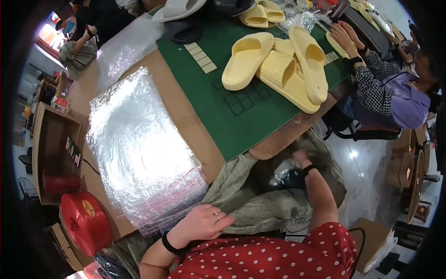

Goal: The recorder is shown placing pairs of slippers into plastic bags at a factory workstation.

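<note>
Grey-green woven sack (260, 204) sags at the table's near edge, its mouth gaping. Left hand (204, 223) rests flat on its rim, fingers loose, beside a stack of clear plastic bags (139, 149). Right hand (302, 158) reaches inside the sack; its grip is hidden. Yellow slippers (278, 65) lie far right on the green mat (232, 116)

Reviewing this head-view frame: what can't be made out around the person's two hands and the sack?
- Right hand: fingers reach down into the grey-green sack; what they grip is hidden by its folds.
- Sack contents: only a dark glimpse at the mouth, unidentifiable.
- Left hand: rests on the sack's edge beside the stack of clear plastic bags; palm side hidden, so whether it pinches the cloth is unclear.
- Co-worker's hands: work hidden by the yellow slippers.
</note>
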A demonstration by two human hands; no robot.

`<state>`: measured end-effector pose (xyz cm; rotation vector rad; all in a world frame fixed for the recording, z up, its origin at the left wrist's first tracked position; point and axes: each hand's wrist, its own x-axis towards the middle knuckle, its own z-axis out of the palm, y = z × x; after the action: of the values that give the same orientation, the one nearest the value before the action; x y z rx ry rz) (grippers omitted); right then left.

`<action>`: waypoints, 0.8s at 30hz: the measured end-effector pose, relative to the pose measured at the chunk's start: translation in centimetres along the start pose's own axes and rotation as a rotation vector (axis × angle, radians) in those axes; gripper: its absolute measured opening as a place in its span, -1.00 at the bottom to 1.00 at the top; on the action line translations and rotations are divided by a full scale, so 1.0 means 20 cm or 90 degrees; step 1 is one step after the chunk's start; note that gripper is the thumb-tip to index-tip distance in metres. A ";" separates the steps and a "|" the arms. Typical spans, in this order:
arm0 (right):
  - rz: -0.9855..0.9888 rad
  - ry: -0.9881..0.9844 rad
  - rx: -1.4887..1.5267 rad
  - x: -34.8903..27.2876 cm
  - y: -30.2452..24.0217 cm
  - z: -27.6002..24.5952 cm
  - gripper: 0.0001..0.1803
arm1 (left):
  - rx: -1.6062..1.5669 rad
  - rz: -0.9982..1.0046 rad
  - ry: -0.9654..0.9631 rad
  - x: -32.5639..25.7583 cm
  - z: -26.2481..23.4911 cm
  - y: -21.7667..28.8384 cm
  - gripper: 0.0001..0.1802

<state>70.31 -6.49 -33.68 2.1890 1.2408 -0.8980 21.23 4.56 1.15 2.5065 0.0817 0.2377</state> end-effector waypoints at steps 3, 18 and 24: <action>-0.013 0.017 0.050 -0.05 -0.13 -0.13 -0.53 | 0.002 -0.014 -0.002 -0.02 0.01 0.02 -0.43; 0.074 0.035 0.454 -0.02 -0.06 -0.28 -0.54 | -0.019 -0.030 -0.017 -0.02 -0.02 0.01 -0.40; 0.101 0.027 0.626 0.19 -0.06 -0.31 -0.54 | -0.043 -0.025 -0.029 -0.01 0.00 0.00 -0.60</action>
<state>72.55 0.29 -32.33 2.9737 0.6532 -1.6311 21.11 4.54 1.23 2.4390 0.1035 0.1642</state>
